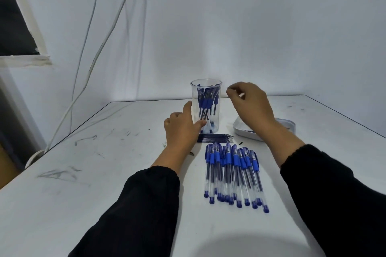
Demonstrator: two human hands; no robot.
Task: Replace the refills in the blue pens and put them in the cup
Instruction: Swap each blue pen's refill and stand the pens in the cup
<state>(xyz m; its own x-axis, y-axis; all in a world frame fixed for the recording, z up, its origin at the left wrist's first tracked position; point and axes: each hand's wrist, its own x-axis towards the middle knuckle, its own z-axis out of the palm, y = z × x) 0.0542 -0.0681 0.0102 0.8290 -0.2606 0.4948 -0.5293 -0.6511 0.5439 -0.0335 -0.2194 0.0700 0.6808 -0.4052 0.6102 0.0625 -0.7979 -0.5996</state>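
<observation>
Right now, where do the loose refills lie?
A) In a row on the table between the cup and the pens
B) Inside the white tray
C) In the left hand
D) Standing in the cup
A: the refills lie side by side flat on the table, just in front of the cup and behind the row of pens.

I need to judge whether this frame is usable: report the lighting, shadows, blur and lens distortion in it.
Head view: soft, even, bluish light; a broad rounded shadow lies on the table at the bottom edge. Wide-angle bending shows in the table edges and the window frame at left. The right hand beside the cup is slightly motion-blurred; the left hand touching the cup and the pens are sharp.
</observation>
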